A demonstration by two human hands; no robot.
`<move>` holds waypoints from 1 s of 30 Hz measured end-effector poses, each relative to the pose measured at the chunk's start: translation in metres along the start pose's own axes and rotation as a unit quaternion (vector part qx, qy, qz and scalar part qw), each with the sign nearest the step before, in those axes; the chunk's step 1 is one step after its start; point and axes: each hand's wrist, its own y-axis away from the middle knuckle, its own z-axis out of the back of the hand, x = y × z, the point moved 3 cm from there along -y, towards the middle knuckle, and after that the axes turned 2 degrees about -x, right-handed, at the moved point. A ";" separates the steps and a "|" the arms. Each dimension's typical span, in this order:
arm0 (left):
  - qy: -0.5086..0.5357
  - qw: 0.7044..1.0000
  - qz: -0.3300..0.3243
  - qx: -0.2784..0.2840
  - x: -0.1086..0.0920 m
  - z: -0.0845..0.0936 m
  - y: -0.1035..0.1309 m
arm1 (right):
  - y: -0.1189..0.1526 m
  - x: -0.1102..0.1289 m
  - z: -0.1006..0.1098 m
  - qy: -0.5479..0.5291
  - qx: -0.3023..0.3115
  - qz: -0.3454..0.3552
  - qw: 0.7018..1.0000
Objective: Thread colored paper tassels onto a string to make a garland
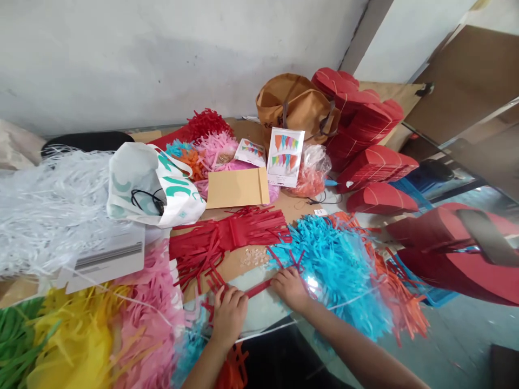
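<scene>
A narrow strip of red tissue-paper tassel (259, 288) stretches between my two hands at the near edge of the table. My left hand (230, 312) is closed on its left end, where loose fringe pokes out past the fingers. My right hand (290, 287) closes on the other end, with a few red strands spreading above it. Just beyond lies a wider bundle of red fringe (233, 231). Small clear pieces (254, 257) are scattered beside that bundle. A heap of blue fringe (332, 265) sits against my right hand.
Pink fringe (148, 319), yellow fringe (77, 335) and white fringe (48, 205) cover the left side. A white bag (182, 194), a tan envelope (235, 188), a printed card (286, 156) and a brown bag (284, 100) stand behind. Tied red stacks (377, 167) line the right.
</scene>
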 end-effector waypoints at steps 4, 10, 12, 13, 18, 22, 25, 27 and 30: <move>0.004 0.998 0.049 0.026 0.008 0.007 0.003 | -0.002 -0.017 0.008 -0.034 0.029 -0.020 0.999; -0.002 0.993 0.083 0.086 0.007 0.013 -0.005 | -0.019 -0.020 0.019 -0.080 0.097 -0.071 0.989; -0.007 0.991 0.084 0.104 0.006 0.013 -0.010 | -0.023 -0.019 0.020 -0.084 0.114 -0.090 0.986; -0.010 0.990 0.084 0.113 0.005 0.013 -0.013 | -0.025 -0.019 0.020 -0.082 0.115 -0.095 0.985; -0.031 0.985 0.090 0.145 0.005 0.010 -0.025 | -0.027 -0.016 0.017 -0.070 0.117 -0.116 0.984; -0.047 0.983 0.105 0.141 0.004 0.008 -0.032 | -0.025 -0.014 0.015 -0.056 0.104 -0.127 0.985; -0.043 0.987 0.090 0.124 -0.001 0.011 -0.032 | -0.023 -0.011 0.015 -0.042 0.089 -0.120 0.988; -0.031 0.991 0.062 0.110 -0.005 0.013 -0.029 | -0.021 -0.007 0.016 -0.034 0.075 -0.094 0.992; -0.019 0.995 0.028 0.090 -0.008 0.013 -0.023 | -0.018 0.002 0.017 -0.033 0.041 -0.010 0.999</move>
